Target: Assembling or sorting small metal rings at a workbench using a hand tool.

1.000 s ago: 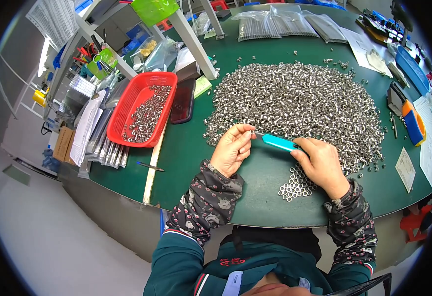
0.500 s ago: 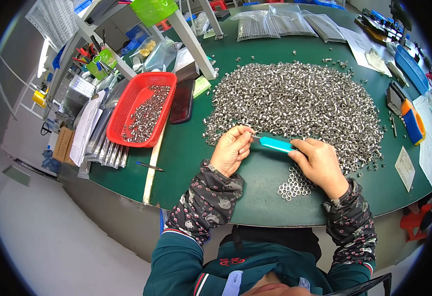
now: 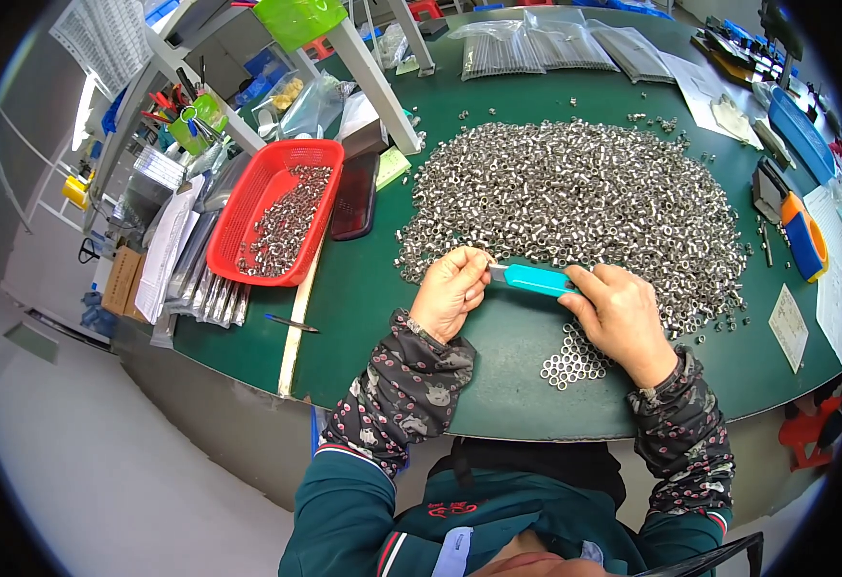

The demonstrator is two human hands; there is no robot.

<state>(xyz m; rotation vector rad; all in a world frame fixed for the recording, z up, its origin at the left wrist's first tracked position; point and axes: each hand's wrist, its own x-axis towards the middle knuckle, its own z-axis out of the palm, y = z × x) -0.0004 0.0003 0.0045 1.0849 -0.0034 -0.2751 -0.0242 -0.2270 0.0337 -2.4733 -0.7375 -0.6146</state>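
Cutter [image 3: 534, 280] is at the near edge of the pile [image 3: 575, 192], clasped by the curled right hand [image 3: 625, 317]. Left hand [image 3: 452, 290], by the pile's near-left edge, pinches closed at the blade [image 3: 498, 274]; whether on anything, I cannot tell. Basket [image 3: 259, 280] stands left of the pile.

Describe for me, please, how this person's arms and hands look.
The left hand and right hand are both ungloved. Dark oversleeves carry pink and pale motifs; above them are dark green sleeves edged in red and white.
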